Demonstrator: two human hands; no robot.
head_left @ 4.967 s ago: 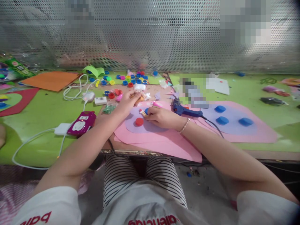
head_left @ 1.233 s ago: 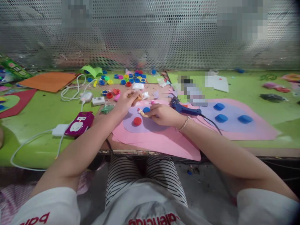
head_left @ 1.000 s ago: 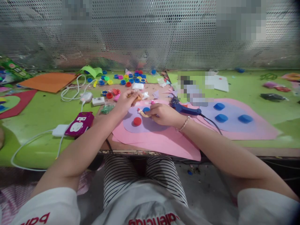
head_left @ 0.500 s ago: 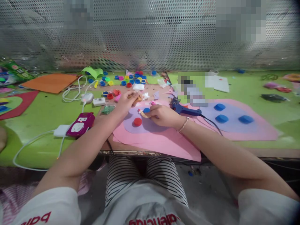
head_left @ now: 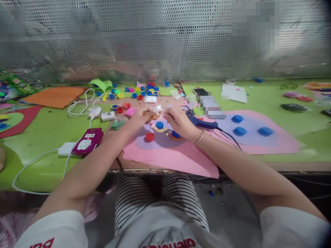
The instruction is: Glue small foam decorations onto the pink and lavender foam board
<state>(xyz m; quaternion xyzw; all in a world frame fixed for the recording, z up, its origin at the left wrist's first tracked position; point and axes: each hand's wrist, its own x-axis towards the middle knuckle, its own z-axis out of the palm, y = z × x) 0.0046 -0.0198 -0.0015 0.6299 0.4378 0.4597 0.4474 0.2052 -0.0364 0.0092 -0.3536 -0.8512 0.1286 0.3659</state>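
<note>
My left hand (head_left: 142, 119) is closed, its fingertips pinching a small orange-brown piece (head_left: 154, 117). Close to its right, my right hand (head_left: 181, 124) has thumb and forefinger pressed together. Whatever lies between them is too small to make out. Below the hands, a cream curved piece with a red tip (head_left: 160, 130) rests on purple paper (head_left: 141, 142), beside a blue bottle cap (head_left: 159, 125) and a red bottle cap (head_left: 150, 136). Another blue cap (head_left: 176, 134) with an orange piece is partly hidden under my right hand. Pink paper (head_left: 165, 158) lies beneath the purple one.
A blue glue gun (head_left: 204, 123) with a black cord lies right of my right hand. Farther right, blue caps (head_left: 240, 131) sit on another purple-and-pink sheet. A magenta power socket (head_left: 88, 142) with white cables stands left. Several coloured rings (head_left: 134, 95) and a phone (head_left: 209, 105) lie behind.
My right hand has let go of the cream curved piece, which now lies on the purple paper. That hand has moved up, nearer my left fingertips. The view has shifted slightly.
</note>
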